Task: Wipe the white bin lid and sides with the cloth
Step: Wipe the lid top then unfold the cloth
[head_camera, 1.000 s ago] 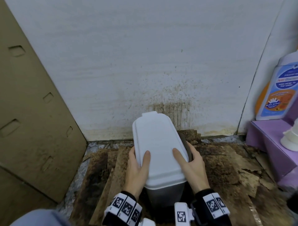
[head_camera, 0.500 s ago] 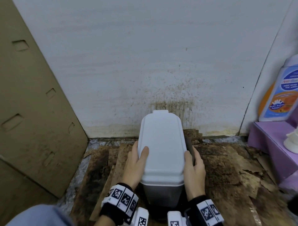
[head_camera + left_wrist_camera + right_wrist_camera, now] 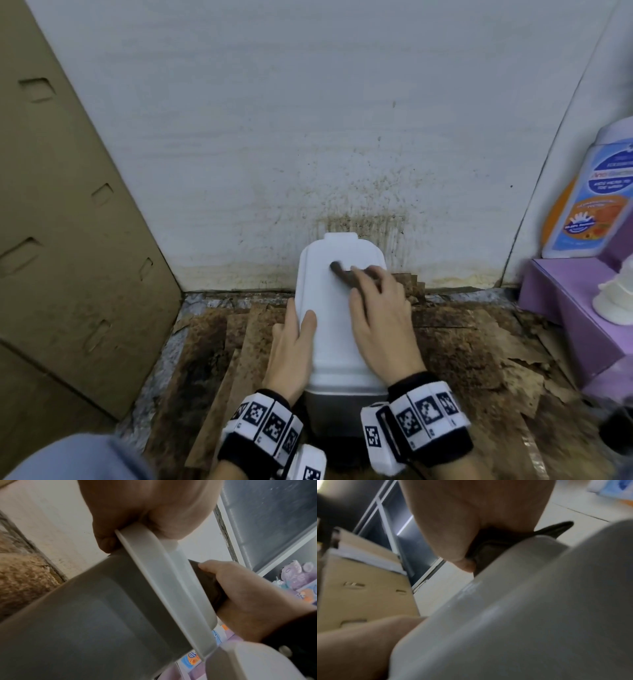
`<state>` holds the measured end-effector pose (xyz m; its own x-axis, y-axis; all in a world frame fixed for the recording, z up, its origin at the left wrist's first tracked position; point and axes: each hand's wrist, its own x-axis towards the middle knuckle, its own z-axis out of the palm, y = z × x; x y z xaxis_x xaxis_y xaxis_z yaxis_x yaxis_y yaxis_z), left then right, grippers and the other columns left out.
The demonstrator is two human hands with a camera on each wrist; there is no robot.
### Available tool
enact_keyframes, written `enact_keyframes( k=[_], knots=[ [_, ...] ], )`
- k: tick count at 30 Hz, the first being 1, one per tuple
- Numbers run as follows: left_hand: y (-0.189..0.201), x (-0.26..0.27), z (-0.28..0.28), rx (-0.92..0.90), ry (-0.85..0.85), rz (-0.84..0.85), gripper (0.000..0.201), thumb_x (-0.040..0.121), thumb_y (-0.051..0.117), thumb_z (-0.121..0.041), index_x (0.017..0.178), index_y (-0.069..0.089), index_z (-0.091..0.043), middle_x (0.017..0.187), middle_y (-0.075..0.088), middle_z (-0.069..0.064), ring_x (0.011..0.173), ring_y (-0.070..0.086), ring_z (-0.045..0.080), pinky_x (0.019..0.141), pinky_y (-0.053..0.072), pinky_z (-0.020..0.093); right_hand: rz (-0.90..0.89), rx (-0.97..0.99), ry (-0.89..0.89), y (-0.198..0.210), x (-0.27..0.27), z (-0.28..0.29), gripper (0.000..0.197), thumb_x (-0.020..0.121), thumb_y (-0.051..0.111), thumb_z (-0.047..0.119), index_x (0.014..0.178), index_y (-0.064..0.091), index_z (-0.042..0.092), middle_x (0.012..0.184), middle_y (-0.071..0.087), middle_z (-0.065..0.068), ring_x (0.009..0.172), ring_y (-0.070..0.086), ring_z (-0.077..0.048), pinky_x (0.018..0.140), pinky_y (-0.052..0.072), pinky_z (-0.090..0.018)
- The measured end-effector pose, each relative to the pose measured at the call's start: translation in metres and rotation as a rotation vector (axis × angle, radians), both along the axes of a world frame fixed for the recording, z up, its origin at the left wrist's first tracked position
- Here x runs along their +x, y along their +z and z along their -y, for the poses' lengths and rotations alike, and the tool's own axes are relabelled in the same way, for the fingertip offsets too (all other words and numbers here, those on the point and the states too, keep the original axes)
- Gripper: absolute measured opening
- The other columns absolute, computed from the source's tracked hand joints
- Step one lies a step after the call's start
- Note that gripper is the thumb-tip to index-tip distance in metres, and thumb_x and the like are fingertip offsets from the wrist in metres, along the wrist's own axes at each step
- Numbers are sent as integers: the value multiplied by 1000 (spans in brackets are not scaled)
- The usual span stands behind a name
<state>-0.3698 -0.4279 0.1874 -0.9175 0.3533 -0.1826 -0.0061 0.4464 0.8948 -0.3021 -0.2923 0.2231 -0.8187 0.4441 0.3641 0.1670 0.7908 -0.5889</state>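
The bin stands against the wall, with a white lid (image 3: 334, 335) on a grey body (image 3: 342, 407). My left hand (image 3: 298, 322) grips the lid's left edge, thumb on top and fingers under the rim (image 3: 130, 545). My right hand (image 3: 370, 291) lies on the far part of the lid top. It holds a dark cloth (image 3: 342, 274) flat against the lid. From the left wrist, the cloth (image 3: 207, 582) shows bunched between the right hand's thumb and palm, above the lid (image 3: 171, 588). From the right wrist, the cloth (image 3: 496, 543) sits under the thumb on the lid (image 3: 522, 615).
A stained white wall (image 3: 342, 137) rises just behind the bin. A big cardboard sheet (image 3: 68, 240) leans at the left. At the right a purple box (image 3: 575, 315) carries a soap bottle (image 3: 592, 195) and a white object (image 3: 616, 301). Worn brown boards (image 3: 462, 349) cover the floor.
My right hand has come up from the lid's right side onto the top, sliding the cloth toward the far end. The left hand stays on the left edge.
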Motion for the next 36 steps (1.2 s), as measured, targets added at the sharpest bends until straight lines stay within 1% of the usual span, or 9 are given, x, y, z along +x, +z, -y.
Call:
enact_keyframes(
  k=[4,9,11,14,20,23,28,31,36],
  knots=[
    [3,0,3,-15,22,-15,57,104,30,-52,158,16,-39,149,34,6,137,40,26,98,28,30,254,299,38,-12,-2,23,57,103,22,39,150,45,16,156,43,-11,146,36,-26,114,23,-41],
    [-13,-11,5,131,78,60,68,96,20,-73,150,40,-36,153,40,-4,141,39,20,119,29,50,284,363,41,-20,4,47,63,104,23,44,148,46,6,154,43,-24,145,39,-35,113,39,-49],
    [-23,-19,7,301,115,186,79,85,27,-88,141,51,-37,147,53,-6,129,55,12,111,42,42,278,361,72,-21,10,54,62,105,22,44,151,41,7,158,37,-22,148,33,-34,116,36,-49],
    [-9,-13,6,456,90,267,55,103,18,-59,131,56,-31,128,67,-12,112,64,-1,86,51,14,267,355,140,-24,19,66,61,106,20,46,155,36,13,162,32,-16,152,26,-30,120,28,-46],
    [5,-13,10,569,55,321,68,106,13,-51,129,60,-8,123,71,9,102,71,11,71,56,18,208,329,302,-22,25,50,58,108,11,48,155,36,26,165,28,3,155,15,-11,119,13,-33],
    [8,-13,10,528,20,281,68,105,13,-52,110,68,-12,90,79,4,83,76,10,65,58,20,168,220,413,-13,25,19,47,108,22,47,147,47,39,159,32,21,150,13,8,117,13,-20],
    [3,-19,19,219,46,26,47,97,36,-66,122,63,-37,133,58,-4,121,55,9,110,40,36,116,0,531,-6,9,-16,34,104,40,50,125,67,46,143,52,29,140,28,18,114,22,-16],
    [4,-18,20,147,53,-124,25,101,48,-44,124,56,-35,130,47,-4,108,49,-7,92,38,14,121,22,518,-10,4,-20,34,99,48,55,126,67,45,143,51,30,142,24,16,115,19,-19],
    [2,-18,20,63,75,-281,29,92,65,-42,119,60,-35,116,50,-11,105,56,2,93,51,30,-43,165,95,-22,15,-11,35,97,57,50,129,63,38,141,57,20,142,35,-7,114,19,-35]
  ],
)
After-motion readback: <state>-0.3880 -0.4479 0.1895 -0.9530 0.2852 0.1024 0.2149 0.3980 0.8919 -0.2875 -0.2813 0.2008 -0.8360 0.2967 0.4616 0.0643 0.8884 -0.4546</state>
